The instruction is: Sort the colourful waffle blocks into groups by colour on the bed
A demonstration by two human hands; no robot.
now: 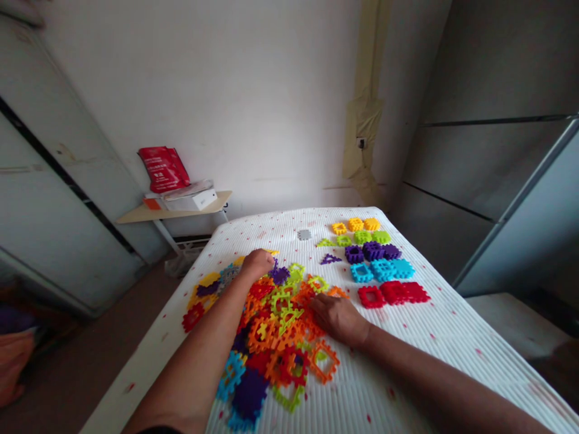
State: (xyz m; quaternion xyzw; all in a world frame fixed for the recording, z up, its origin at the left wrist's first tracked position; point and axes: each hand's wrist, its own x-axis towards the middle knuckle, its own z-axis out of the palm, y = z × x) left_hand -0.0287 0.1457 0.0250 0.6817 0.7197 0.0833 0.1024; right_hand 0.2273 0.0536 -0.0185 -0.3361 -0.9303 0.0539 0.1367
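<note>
A loose heap of plastic interlocking blocks [266, 328] in several colours lies on the table. My left hand [257, 264] is closed above the far side of the heap. A yellow edge shows past its knuckles and a purple block [280, 275] lies beside it; what the fingers hold, if anything, is hidden. At the heap's right edge, my right hand [338, 317] rests palm down. Its fingers stretch over orange blocks [312, 325] and touch them, with nothing visibly gripped.
Sorted rows stand at the right: yellow blocks [356, 224], green blocks [362, 237], purple blocks [373, 251], blue blocks [382, 269] and red blocks [394, 293]. A grey block [304, 234] lies farther back. A side table [217, 202] holds a red bag [163, 169] and a white box [194, 199].
</note>
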